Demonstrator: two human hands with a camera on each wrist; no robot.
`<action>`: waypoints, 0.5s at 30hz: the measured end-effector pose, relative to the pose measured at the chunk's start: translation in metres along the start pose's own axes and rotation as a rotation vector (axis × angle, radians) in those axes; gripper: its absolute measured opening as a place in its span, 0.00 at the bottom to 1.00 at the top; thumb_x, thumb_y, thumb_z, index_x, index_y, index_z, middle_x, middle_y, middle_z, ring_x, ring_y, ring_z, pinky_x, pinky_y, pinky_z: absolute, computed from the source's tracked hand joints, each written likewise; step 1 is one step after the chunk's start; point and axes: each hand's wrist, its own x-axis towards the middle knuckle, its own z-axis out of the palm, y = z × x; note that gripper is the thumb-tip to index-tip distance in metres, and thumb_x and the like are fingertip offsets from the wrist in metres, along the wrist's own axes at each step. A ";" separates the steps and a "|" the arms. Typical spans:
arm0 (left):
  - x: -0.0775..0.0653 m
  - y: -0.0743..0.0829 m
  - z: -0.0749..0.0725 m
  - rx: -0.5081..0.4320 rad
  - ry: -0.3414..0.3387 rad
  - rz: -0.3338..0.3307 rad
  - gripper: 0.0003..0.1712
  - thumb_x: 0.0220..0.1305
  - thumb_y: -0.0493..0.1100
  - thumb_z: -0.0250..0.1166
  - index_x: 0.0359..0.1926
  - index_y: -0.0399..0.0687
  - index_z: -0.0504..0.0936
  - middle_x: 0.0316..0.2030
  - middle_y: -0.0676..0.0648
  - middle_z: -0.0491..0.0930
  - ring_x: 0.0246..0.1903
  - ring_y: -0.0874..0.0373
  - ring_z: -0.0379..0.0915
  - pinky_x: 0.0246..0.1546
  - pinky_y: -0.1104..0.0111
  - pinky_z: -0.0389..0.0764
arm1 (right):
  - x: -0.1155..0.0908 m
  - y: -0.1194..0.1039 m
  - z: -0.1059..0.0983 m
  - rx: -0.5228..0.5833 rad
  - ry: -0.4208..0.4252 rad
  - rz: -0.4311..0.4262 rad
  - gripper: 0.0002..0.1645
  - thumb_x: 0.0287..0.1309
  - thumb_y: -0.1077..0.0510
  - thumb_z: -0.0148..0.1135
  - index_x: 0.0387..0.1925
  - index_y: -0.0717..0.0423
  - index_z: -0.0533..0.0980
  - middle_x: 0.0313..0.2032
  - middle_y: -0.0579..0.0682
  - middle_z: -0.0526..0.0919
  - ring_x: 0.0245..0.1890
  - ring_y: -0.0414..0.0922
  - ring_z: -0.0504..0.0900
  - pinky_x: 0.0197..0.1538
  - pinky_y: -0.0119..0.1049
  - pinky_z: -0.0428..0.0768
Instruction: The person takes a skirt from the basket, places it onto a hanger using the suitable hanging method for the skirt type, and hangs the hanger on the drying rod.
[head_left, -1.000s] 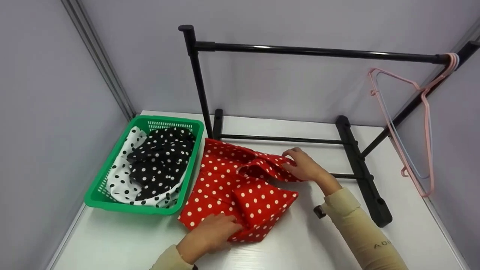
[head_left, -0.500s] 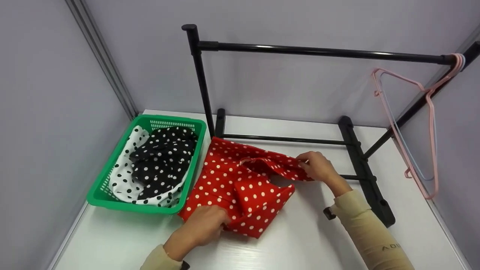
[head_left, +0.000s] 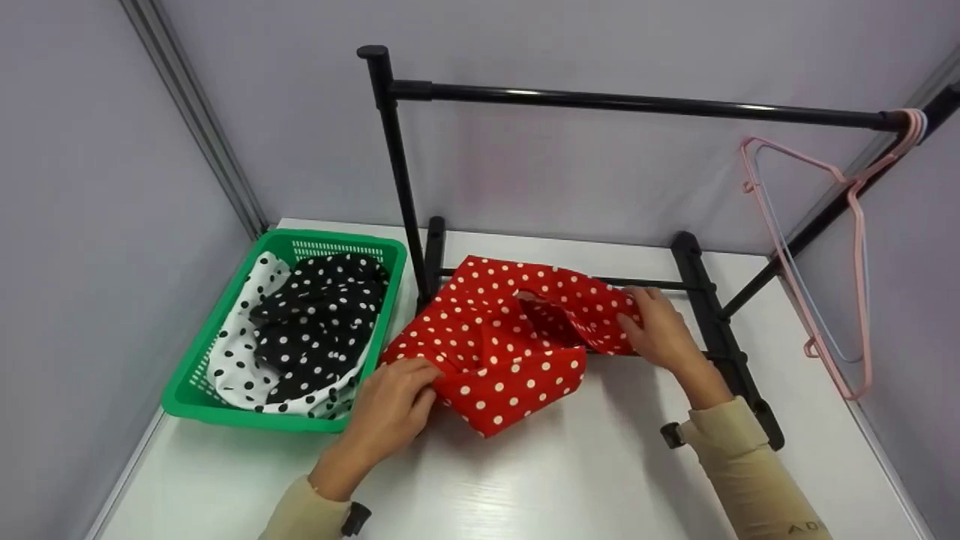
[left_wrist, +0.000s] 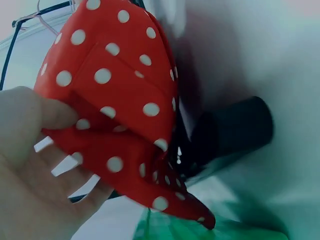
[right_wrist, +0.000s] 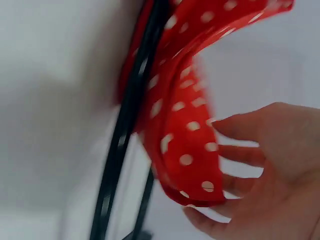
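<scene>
We pinch the cloth (head_left: 499, 337) with hands apart, left hand (head_left: 390, 409) on its left edge, right hand (head_left: 664, 330) on its right. It bunches between them. Dragged against the bar (head_left: 686, 286) just beyond the right hand, it could snag; a light pinch could let it slip.
</scene>
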 end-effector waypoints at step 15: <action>0.035 0.032 0.016 -0.010 0.008 0.074 0.13 0.66 0.45 0.71 0.51 0.51 0.86 0.48 0.52 0.87 0.48 0.55 0.81 0.49 0.59 0.80 | -0.044 -0.143 0.024 -0.091 -0.195 -0.520 0.17 0.62 0.58 0.72 0.52 0.49 0.84 0.41 0.42 0.90 0.40 0.41 0.86 0.47 0.41 0.84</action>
